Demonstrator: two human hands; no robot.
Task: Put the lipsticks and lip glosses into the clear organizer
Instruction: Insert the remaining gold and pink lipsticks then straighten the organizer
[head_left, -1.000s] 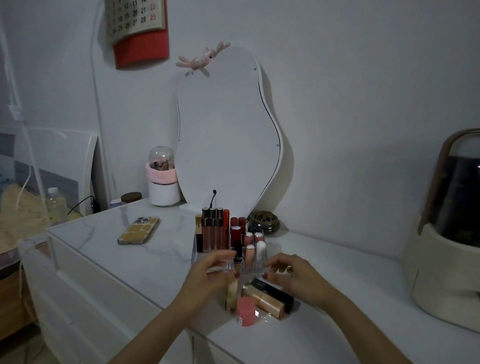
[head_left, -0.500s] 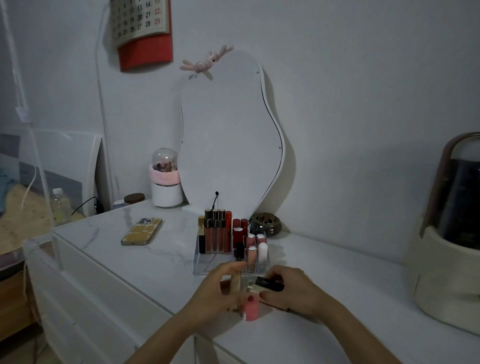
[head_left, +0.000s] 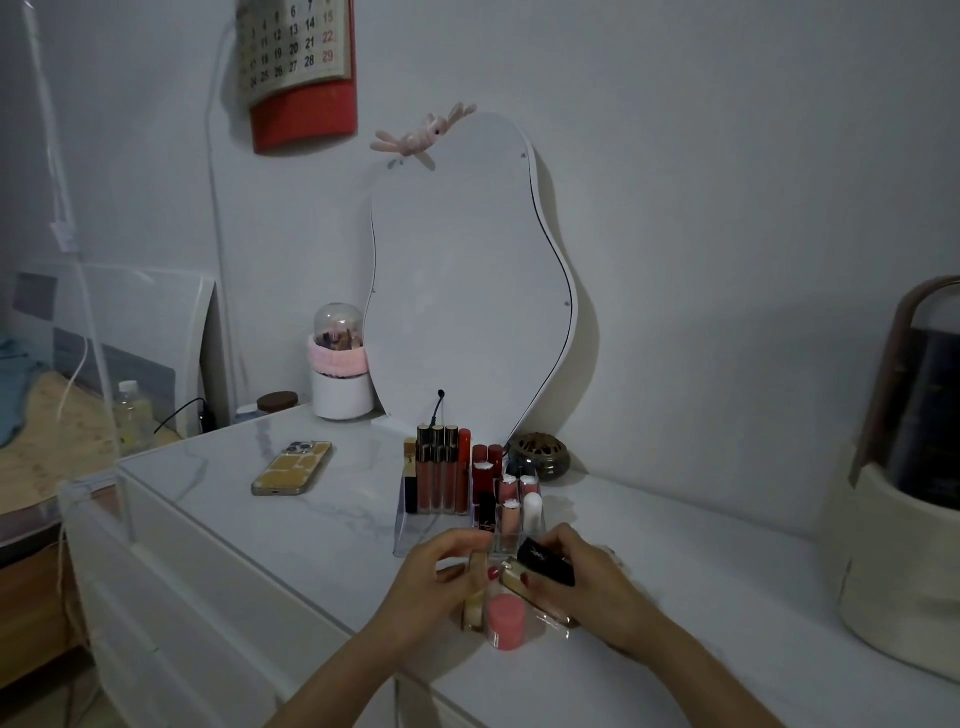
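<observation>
Right hand (head_left: 582, 577) pinching glossy black lipstick (head_left: 546, 560), gold logo; left hand (head_left: 434, 582) gripping gold tube (head_left: 475, 590).

Organizer (head_left: 415, 525): clear, glossy plastic. Dresser top (head_left: 291, 525): smooth, polished, marble-veined. Black lipstick (head_left: 545, 562): glossy case, gold logo. Gold tube (head_left: 514, 578): shiny, metallic-looking. Pink cap (head_left: 505, 619): matt plastic. Phone (head_left: 292, 468): glossy case. Headband (head_left: 337, 359): fluffy pink cloth. Calendar (head_left: 291, 47): paper. Mirror (head_left: 467, 291): smooth, white-edged.
</observation>
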